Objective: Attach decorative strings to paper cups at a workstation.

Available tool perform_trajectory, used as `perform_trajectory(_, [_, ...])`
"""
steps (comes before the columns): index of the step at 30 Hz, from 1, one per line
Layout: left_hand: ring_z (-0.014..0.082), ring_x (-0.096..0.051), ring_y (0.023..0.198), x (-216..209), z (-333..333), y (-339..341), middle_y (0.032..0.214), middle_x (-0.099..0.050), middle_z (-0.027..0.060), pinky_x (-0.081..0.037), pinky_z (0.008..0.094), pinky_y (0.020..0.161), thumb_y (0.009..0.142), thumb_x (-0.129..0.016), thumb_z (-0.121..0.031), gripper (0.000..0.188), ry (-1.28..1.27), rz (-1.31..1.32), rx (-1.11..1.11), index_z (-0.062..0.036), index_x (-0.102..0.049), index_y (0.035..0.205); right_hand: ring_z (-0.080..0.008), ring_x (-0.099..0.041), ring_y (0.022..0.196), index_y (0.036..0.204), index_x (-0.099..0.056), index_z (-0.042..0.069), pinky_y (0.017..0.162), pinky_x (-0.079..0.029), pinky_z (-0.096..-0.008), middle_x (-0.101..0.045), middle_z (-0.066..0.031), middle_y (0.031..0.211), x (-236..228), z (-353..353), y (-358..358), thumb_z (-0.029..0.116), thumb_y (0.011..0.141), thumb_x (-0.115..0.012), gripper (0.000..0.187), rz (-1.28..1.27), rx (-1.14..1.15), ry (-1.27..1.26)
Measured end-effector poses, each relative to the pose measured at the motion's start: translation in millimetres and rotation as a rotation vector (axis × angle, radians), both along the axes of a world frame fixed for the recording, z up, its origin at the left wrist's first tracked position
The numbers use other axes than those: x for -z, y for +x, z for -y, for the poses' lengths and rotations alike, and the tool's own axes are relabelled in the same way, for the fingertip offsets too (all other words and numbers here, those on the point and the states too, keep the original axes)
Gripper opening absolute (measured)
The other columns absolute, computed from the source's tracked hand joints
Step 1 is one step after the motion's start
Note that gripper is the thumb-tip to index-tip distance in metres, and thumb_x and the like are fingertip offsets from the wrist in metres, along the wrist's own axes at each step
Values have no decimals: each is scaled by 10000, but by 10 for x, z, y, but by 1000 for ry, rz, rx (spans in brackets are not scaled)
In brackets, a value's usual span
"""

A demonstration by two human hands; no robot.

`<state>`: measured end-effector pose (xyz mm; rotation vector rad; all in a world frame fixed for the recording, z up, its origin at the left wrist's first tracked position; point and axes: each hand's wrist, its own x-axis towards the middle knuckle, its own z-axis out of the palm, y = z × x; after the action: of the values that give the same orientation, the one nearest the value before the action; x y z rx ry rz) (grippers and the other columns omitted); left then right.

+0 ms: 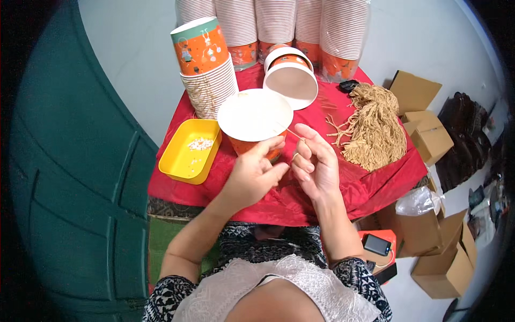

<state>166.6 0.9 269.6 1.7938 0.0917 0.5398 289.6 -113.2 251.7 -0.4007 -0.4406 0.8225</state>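
Note:
A white paper bucket [255, 115] with an orange printed side stands on the red cloth in front of me. Beside its lower right side is my left hand [258, 165], fingers bent, thumb apart from the index finger; nothing shows in it. To the right of the bucket, my right hand [315, 161] is turned palm inward and pinches a thin tan cord [293, 132], whose end reaches over the bucket's rim. A heap of the same tan cords [375, 129] lies on the right of the table.
A yellow tray [185, 153] with small white bits sits at the left. Behind it rises a stack of buckets [208, 88] with cords hanging down it. Two nested buckets [292, 86] lie tipped; wrapped stacks [276, 24] line the back. Cardboard boxes [442, 263] stand at the right.

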Motion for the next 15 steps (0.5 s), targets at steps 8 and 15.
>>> perform_trajectory(8, [43, -526, 547, 310, -29, 18, 753, -600, 22, -410, 184, 436, 946, -605, -119, 175, -442, -178, 150, 37, -638, 1019, -62, -381, 486, 1210, -521, -47, 372, -324, -193, -465, -17, 703, 70, -15, 99, 46, 954, -439, 285, -7, 17, 3])
perform_trajectory(15, [39, -477, 470, 338, -226, -376, 676, -636, 30, -344, 188, 399, 916, -621, -77, 140, -182, -231, -87, 36, -705, 916, -52, -395, 474, 1127, -567, -15, 361, -323, -185, -490, -4, 704, 88, 35, 199, 43, 949, -487, 204, 86, 177, -149])
